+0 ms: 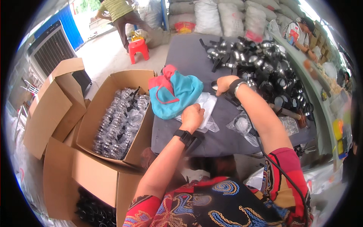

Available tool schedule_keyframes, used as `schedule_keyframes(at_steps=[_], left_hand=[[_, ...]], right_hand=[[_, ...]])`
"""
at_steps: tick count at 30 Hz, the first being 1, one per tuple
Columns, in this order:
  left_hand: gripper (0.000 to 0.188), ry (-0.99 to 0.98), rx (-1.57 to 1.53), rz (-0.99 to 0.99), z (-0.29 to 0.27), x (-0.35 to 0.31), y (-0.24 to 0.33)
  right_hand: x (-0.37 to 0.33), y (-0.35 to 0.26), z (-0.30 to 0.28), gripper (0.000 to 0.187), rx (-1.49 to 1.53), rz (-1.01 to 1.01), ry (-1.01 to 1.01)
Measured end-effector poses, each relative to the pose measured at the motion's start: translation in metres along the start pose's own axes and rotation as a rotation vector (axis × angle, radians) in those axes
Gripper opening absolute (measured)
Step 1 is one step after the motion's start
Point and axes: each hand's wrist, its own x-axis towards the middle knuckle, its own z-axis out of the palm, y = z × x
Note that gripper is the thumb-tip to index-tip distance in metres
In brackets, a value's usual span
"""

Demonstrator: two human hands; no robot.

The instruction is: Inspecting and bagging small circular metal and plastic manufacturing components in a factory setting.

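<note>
My left hand is closed at the edge of a stack of clear-white plastic bags, its fingertips pinched on them. Beside the bags lies a bunched turquoise and coral-red cloth. Farther right, my right hand grips a small black piece with a round silver part, mostly covered by the fingers. It is near a large heap of similar black-and-silver pieces with round shiny metal parts and black arms. A bagged piece lies below my right forearm.
Left of the grey-covered table, an open carton holds rows of bagged pieces. Another carton nearer me contains black parts. A wooden-handled tool lies at the right. A red stool and two other people are farther off.
</note>
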Motion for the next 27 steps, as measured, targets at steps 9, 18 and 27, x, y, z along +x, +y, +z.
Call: schedule_keyframes(at_steps=[9,18,27], left_hand=[[0.016,0.082,0.041,-0.016,0.008,0.005,0.006],[0.016,0.036,-0.048,-0.143,0.003,0.002,0.012],[0.016,0.088,-0.203,-0.020,0.015,0.008,-0.017]], right_hand=[[0.014,0.008,0.048,0.021,-0.039,0.059,0.396],[-0.056,0.015,0.043,0.020,0.765,0.015,0.433],[-0.084,-0.037,0.088,0.015,1.479,-0.197,0.200]])
